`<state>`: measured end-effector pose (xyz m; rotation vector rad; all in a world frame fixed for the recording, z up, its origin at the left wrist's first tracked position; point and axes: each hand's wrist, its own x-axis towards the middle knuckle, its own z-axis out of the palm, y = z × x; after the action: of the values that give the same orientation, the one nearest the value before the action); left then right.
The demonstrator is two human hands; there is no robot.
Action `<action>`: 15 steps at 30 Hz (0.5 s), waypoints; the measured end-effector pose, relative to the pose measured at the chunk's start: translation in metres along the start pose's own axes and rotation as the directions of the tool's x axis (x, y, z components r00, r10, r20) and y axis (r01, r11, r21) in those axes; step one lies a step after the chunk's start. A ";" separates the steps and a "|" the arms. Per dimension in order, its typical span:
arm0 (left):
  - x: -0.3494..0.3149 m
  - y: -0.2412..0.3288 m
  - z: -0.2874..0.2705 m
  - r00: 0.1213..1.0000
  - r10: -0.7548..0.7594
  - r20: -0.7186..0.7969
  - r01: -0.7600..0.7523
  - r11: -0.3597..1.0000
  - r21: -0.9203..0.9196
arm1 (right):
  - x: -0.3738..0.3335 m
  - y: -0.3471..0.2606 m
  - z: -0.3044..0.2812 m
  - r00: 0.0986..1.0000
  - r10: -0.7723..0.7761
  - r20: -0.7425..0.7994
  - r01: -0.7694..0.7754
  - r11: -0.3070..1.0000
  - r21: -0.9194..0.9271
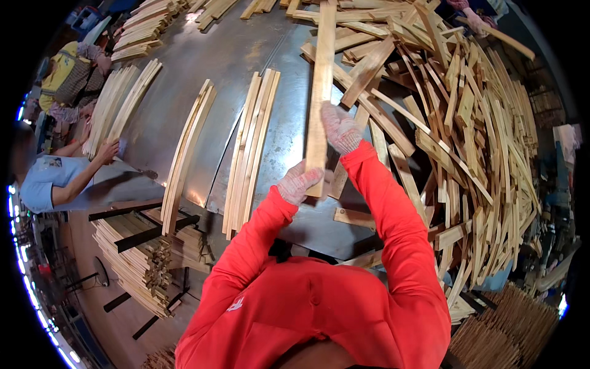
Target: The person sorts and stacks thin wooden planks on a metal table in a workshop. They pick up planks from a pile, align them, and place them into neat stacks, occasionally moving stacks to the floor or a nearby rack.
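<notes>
A long pale wooden board (319,80) is in both my hands, pointing away from me over the metal table (246,55). My left hand (299,181), in a whitish-red knit glove, is closed on its near end. Further up, my right hand (340,127), gloved alike, grips its right edge. Left of the board, a few narrow wooden strips (251,154) lie side by side, with another small group of strips (188,150) beyond them. On the right rises a large jumbled pile of wooden strips (455,123), its nearest pieces close to my right forearm.
At the left, a person in light blue (64,175) has hands on a row of strips (110,111). A person in a yellow vest (64,77) is behind. Stacked boards (138,261) sit low at left. A gloved hand (476,21) holds a strip at far right.
</notes>
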<state>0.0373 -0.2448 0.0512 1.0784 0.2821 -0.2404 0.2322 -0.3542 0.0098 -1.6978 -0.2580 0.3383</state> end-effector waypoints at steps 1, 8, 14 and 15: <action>0.000 0.004 0.000 0.989 -0.133 0.060 0.144 0.963 -0.228 | 0.010 0.003 -0.003 0.993 -0.084 -0.080 0.070 0.983 -0.171; -0.030 -0.065 -0.033 0.958 -0.171 -0.232 0.122 0.970 -0.208 | 0.105 0.000 -0.043 0.807 -0.068 -0.586 -0.491 0.474 -0.731; -0.067 -0.059 -0.045 0.955 -0.257 -0.146 0.144 0.837 -0.527 | 0.110 -0.024 -0.040 0.732 0.171 -0.659 -0.607 0.604 -0.517; -0.069 -0.049 -0.037 0.925 -0.317 -0.209 0.142 0.800 -0.583 | 0.094 -0.036 -0.043 0.769 0.162 -0.618 -0.576 0.593 -0.562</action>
<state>-0.0476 -0.2307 0.0177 0.4830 0.7171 -0.1953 0.3364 -0.3540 0.0443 -2.5928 0.4727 0.0696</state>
